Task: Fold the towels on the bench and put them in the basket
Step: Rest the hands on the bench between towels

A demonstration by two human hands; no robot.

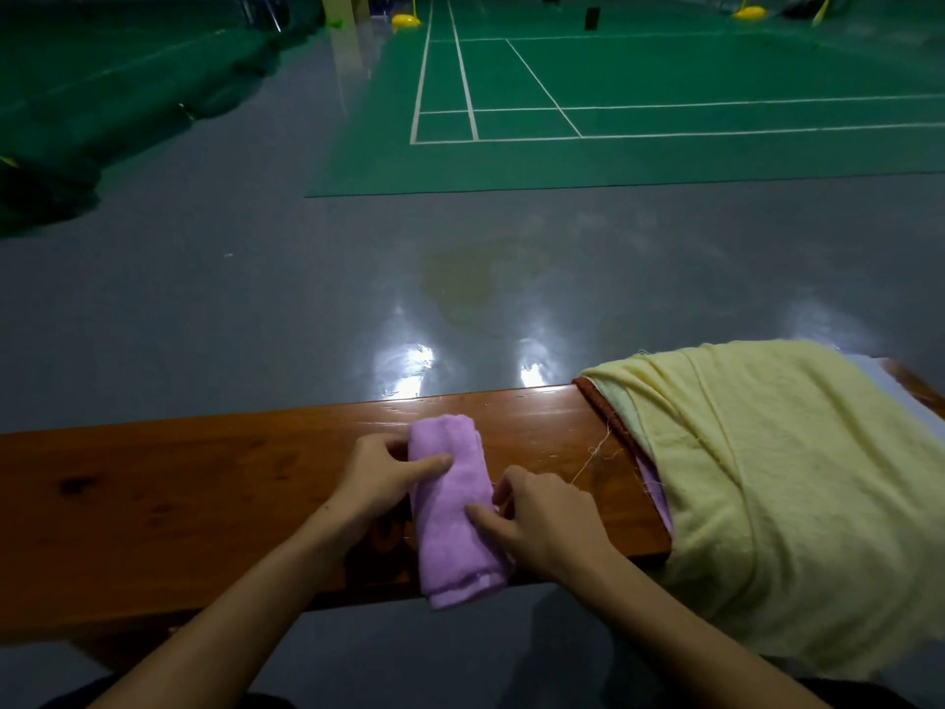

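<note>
- Our left hand pinches the far left edge of the purple towel, thumb laid on top; our right hand presses its index finger onto the towel's right side, the other fingers curled at the edge.
- The purple towel lies folded into a narrow strip across the wooden counter, its near end hanging just over the front edge.
- To finish this fold well, we judge it best to square the edges, press the crease flat, then fold the length in half.
- A yellow towel lies spread over other cloths to the right, not yet folded.
- No basket is in view.
</note>
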